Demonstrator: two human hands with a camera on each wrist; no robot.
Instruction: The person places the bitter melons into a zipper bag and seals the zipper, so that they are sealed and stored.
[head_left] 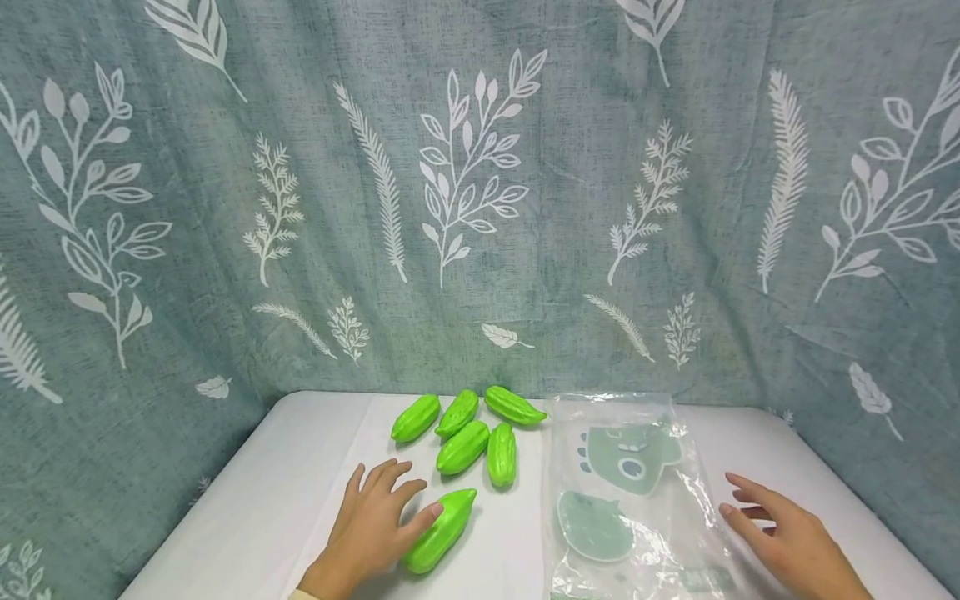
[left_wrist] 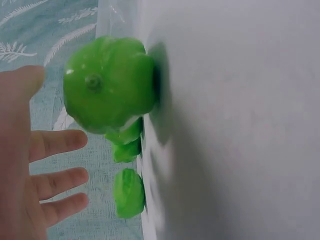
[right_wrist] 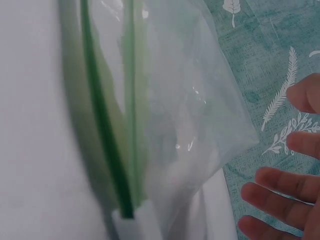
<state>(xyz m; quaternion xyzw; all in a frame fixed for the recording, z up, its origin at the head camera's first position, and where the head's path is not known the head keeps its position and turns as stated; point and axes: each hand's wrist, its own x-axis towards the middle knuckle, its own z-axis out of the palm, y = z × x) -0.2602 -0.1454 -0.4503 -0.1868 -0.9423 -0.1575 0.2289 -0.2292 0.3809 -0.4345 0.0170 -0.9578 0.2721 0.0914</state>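
Note:
A bright green, ridged gourd-like vegetable (head_left: 447, 533), its kind unclear, lies nearest the front. My left hand (head_left: 375, 521) is beside and above it, the thumb overlapping it in the head view. In the left wrist view the fingers are spread, and a gap shows between them and the vegetable's blunt end (left_wrist: 105, 85). A clear plastic zip bag (head_left: 633, 500) with pale green cartoon prints lies to the right. Its green zip strip (right_wrist: 106, 125) with a white slider (right_wrist: 137, 222) appears in the right wrist view. My right hand (head_left: 795, 537) hovers by its right edge, holding nothing.
Several more green vegetables (head_left: 462, 448) lie in a loose group behind the front one, left of the bag. White cloth covers the table (head_left: 307, 442). A blue-green curtain (head_left: 555, 250) with white leaf prints stands behind and along both sides.

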